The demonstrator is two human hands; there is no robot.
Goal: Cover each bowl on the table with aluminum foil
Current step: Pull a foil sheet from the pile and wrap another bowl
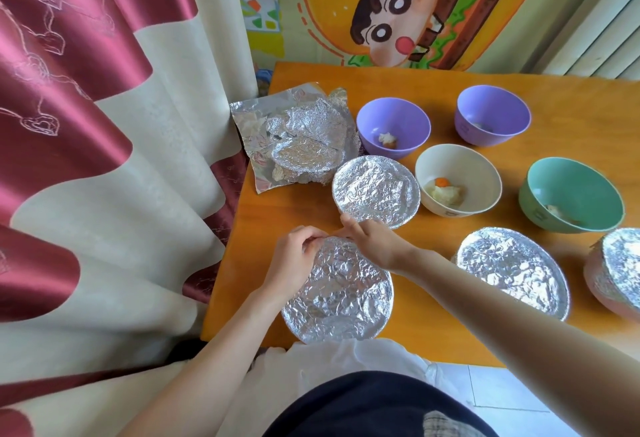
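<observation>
Both hands are on the foil-wrapped round bowl, which sits at about 7 o'clock on the orange wooden table, right by the near edge. Left hand has its fingers curled, pinching the foil at the bowl's 11 o'clock rim. Right hand is curled over the rim around 12 to 1.

Handling-wise, foil is feather-light and thin. It keeps any crease you give it, but it probably tears if yanked. So I'd squeeze it under the lip all round and leave the top alone, since that dents easily. The bowl looks light too and could skid, so bracing two spots makes sense.

Loose crumpled silver foil sheets lie at 10 o'clock. Uncovered so far:
- light purple bowl at 11
- second purple bowl at 1
- cream bowl mid-table
- teal green bowl at 3
</observation>
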